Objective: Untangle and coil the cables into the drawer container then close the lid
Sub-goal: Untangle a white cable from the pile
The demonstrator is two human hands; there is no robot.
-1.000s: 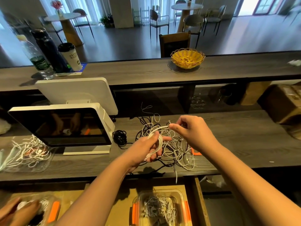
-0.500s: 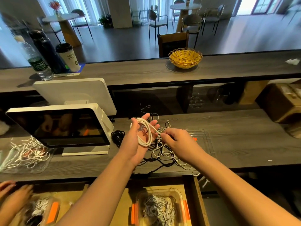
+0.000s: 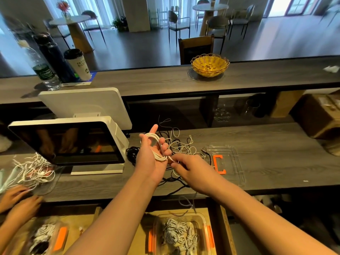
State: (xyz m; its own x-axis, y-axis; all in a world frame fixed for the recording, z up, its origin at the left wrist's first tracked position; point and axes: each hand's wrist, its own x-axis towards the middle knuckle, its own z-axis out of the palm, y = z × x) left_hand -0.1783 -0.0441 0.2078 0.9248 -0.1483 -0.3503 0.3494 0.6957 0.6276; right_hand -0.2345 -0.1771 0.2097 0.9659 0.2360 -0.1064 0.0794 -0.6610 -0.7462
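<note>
Left fingers spread inside white cable coil; right fingers pinching its end.

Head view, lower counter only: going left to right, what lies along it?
Loose white cables → white touchscreen terminal → small black cable bundle → left hand wrapped with a white cable coil → right hand pinching its end → clear lid with orange clips.
</note>
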